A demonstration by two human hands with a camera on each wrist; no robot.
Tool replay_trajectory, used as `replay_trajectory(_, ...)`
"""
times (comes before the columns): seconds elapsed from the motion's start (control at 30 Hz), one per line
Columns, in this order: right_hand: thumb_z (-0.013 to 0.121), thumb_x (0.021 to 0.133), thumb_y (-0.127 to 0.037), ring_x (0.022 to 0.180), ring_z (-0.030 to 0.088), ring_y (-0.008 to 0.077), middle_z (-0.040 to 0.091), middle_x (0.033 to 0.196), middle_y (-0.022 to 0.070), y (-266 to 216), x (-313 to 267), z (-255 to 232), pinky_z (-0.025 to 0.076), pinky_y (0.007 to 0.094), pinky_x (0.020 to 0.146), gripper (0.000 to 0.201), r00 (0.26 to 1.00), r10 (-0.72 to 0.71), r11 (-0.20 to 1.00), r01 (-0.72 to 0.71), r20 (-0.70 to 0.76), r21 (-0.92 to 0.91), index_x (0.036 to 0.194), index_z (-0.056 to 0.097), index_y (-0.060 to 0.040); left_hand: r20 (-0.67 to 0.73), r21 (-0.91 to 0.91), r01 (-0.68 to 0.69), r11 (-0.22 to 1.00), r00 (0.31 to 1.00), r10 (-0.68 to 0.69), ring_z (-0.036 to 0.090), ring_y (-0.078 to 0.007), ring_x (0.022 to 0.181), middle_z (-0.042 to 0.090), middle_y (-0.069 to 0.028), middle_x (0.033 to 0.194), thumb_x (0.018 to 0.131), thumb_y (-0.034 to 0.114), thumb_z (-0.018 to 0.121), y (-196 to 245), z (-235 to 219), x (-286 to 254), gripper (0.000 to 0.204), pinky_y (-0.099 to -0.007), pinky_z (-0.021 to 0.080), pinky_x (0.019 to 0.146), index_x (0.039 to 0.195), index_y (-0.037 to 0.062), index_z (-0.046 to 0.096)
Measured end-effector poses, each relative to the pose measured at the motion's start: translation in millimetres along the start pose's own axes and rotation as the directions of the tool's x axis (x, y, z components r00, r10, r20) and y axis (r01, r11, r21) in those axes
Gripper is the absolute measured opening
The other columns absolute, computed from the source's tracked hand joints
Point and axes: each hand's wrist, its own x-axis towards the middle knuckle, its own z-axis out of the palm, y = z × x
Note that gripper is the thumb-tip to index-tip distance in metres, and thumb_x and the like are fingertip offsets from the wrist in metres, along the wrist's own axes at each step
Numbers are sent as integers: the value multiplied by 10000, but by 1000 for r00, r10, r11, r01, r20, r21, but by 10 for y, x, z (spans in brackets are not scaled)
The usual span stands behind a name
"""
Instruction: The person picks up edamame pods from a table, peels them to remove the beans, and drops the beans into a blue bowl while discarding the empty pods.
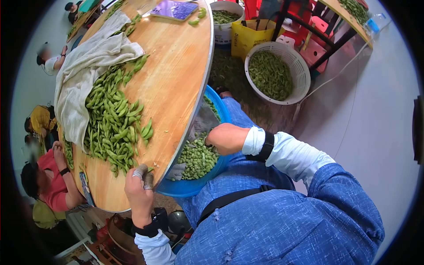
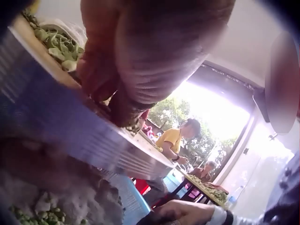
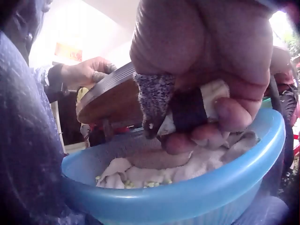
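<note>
My left hand (image 1: 140, 194) is at the near edge of the round wooden table (image 1: 176, 75), thumb and a finger wrapped in grey covers. A green bean pod (image 1: 150, 169) lies right at its fingertips; I cannot tell whether they pinch it. Beyond them spreads a heap of green bean pods (image 1: 117, 119), partly under a white cloth (image 1: 73, 97). My right hand (image 1: 227, 138) is over a blue basin (image 1: 183, 190) of shelled green beans (image 1: 196, 159). Its curled fingers grip a short pale piece with a dark band (image 3: 190, 110), and its thumb wears a grey knit cover (image 3: 154, 91). Grey cloth (image 1: 204, 121) lies in the basin.
A tablet-like device (image 1: 174, 9) with a purple screen lies at the table's far end. On the floor to the right are a white basket of pods (image 1: 304, 77), a yellow bag (image 1: 247, 39) and a white bucket (image 1: 229, 31). People sit across the table.
</note>
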Motion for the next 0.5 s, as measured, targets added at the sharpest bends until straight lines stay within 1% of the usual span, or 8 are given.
replay_trajectory(0.03,560,588,-72,724,570,375,576,711,198,-4,-36,-37,453,442,629,183,1000,5,1000,-5,-25,23,748,590,12,9,-18,9,1000,1000,-9,537,-299,703,538,-147,778,719,-4,563,4,3,0,158,-330,425,637,874,-35,559)
replay_trajectory(0.1,557,581,-63,732,567,378,573,715,203,6,-107,-88,449,443,636,197,998,49,998,-48,-27,42,759,586,16,23,-50,30,998,999,-29,540,-293,698,542,-142,770,724,8,569,-19,7,4,156,-325,427,638,873,-37,558)
replay_trajectory(0.2,547,581,-42,734,556,390,560,705,218,14,-216,-133,439,449,638,245,997,77,993,-74,-27,89,816,570,23,14,-39,37,999,999,-37,529,-345,713,532,-173,765,702,-2,583,6,14,31,150,-372,424,630,848,-30,560)
replay_trajectory(0.23,543,583,-34,733,551,396,554,699,224,22,-249,-143,435,452,637,266,996,82,991,-79,-25,105,842,563,26,4,-5,13,1000,1000,-13,527,-347,706,529,-173,756,704,-4,577,4,23,37,143,-375,421,625,843,-29,559)
replay_trajectory(0.33,549,569,-45,736,555,378,561,696,207,52,-297,-132,438,448,650,213,994,103,988,-97,-46,116,769,575,23,-26,79,-36,996,999,38,520,-355,691,522,-174,735,706,-10,557,-21,68,29,128,-385,416,613,834,-26,556)
replay_trajectory(0.43,544,576,-45,728,549,382,555,687,206,29,-337,-191,434,449,647,200,992,112,987,-103,-64,123,763,573,18,-55,126,-41,991,997,48,517,-360,683,521,-179,731,710,-12,543,-31,102,22,131,-389,414,607,840,-26,553)
replay_trajectory(0.5,539,580,-44,724,546,383,552,686,207,2,-342,-205,430,449,643,190,994,87,987,-76,-72,141,759,571,13,-71,157,-38,987,996,49,520,-352,673,527,-182,728,716,-11,539,-41,103,25,135,-385,415,603,850,-29,548)
